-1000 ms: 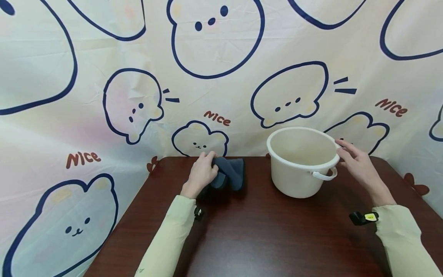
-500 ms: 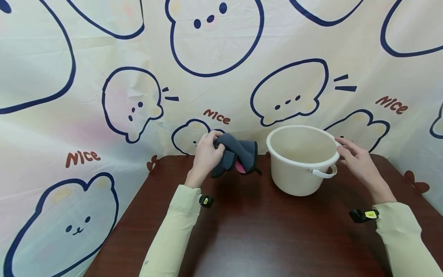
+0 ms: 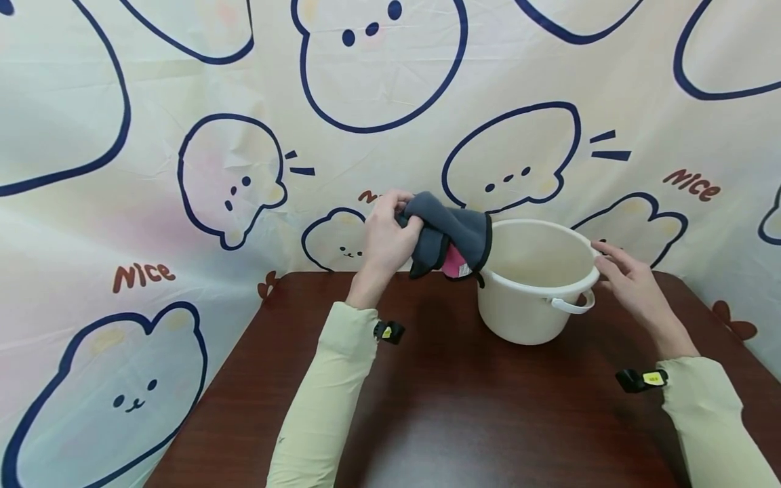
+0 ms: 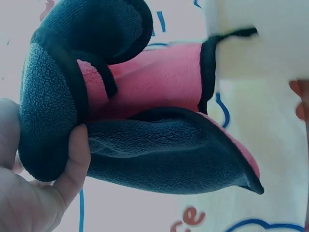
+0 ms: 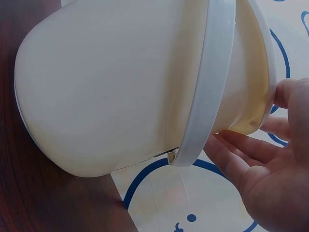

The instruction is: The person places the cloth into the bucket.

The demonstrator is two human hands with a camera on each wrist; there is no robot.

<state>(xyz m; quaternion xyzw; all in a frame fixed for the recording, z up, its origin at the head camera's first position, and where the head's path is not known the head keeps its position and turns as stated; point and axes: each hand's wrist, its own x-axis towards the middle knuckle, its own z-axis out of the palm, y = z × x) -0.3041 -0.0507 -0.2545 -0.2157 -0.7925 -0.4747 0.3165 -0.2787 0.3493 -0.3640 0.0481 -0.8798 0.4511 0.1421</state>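
Clearly bunched grey cloth (image 3: 451, 234), pink lining

Left hand (image 3: 386, 237) clenched, right hand (image 3: 628, 281) open-fingered

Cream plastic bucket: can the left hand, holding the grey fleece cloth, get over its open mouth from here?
Probably yes: the left hand holds the grey fleece cloth beside the cream plastic bucket rim, nothing between them.
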